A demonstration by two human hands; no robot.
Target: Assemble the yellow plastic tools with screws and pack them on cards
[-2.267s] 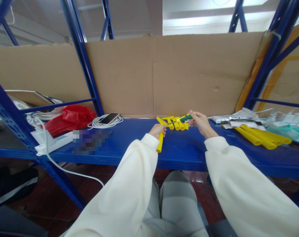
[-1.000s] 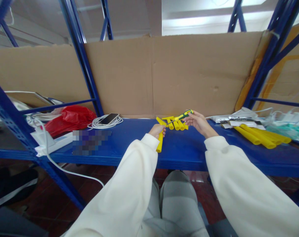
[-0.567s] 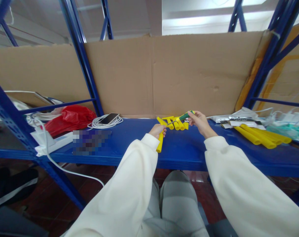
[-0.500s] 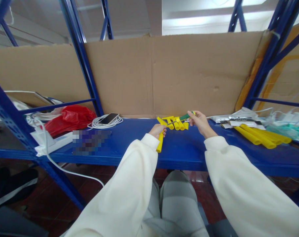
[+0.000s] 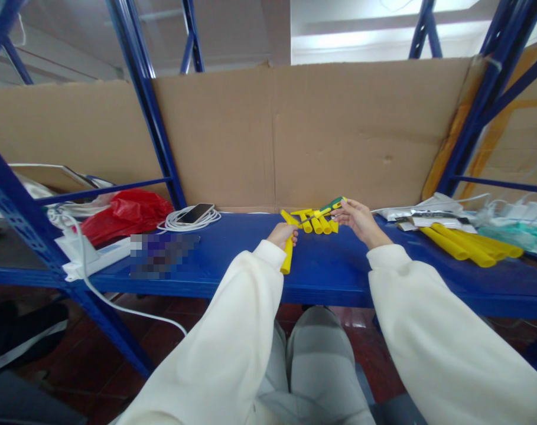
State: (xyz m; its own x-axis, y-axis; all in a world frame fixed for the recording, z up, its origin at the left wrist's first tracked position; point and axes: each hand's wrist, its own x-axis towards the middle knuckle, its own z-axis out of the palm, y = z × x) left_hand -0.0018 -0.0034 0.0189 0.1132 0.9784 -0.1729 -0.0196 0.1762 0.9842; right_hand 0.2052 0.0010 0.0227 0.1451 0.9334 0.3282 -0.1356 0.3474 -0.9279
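My left hand (image 5: 285,235) is closed around a yellow tube-shaped piece (image 5: 287,260), whose lower end sticks out below my fingers and whose top leans up to the left. In my right hand (image 5: 357,222) the fingertips pinch the end of a screwdriver (image 5: 331,206) with a green and yellow handle. Its shaft slants down to the left, and the tip meets the yellow piece by my left thumb; whether it sits inside a screw is too small to tell. Behind, several more yellow tube pieces (image 5: 316,224) lie side by side on the blue shelf (image 5: 250,265).
Longer yellow tubes (image 5: 467,245) lie at the right beside plastic packets (image 5: 441,212). To the left are a coiled white cable (image 5: 168,221), a phone (image 5: 196,213), a red bag (image 5: 126,212) and a white power strip (image 5: 104,257). A cardboard sheet (image 5: 339,130) closes off the back.
The screwdriver handle has turned, showing more yellow now. My right-hand fingers have shifted and loosened slightly on its end. My left hand and the yellow piece stay in place.
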